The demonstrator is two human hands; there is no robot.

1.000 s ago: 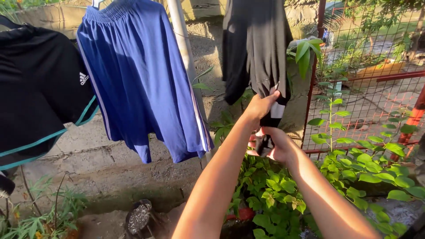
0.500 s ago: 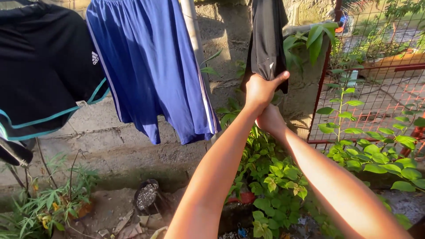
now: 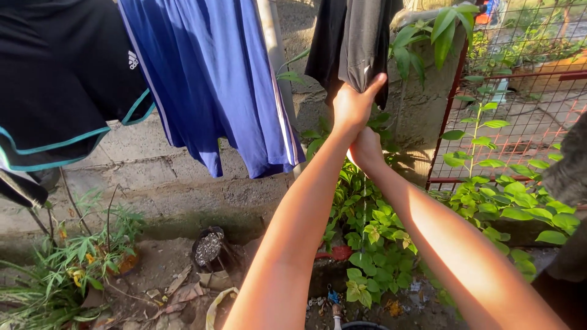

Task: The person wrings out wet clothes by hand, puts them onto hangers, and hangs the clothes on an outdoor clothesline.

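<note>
A black garment (image 3: 358, 36) hangs from above at the top centre. My left hand (image 3: 353, 104) is shut around its bunched lower end, thumb pointing up. Directly under it, my right hand (image 3: 367, 150) is a closed fist touching the left wrist; the cloth's tip seems to be squeezed inside it but is hidden. Both arms reach up from the bottom of the view.
Blue shorts (image 3: 211, 79) and black shorts with teal trim (image 3: 58, 79) hang to the left, beside a metal pole (image 3: 274, 55). A concrete wall (image 3: 153, 183) stands behind. Leafy plants (image 3: 379, 244) grow below my hands, a red wire fence (image 3: 520, 104) is at the right, and a small pot (image 3: 208, 247) sits on the ground.
My right hand has slid up the black garment from its loose end to just under my left hand, bunching the cloth. The view has tilted down and closer.
</note>
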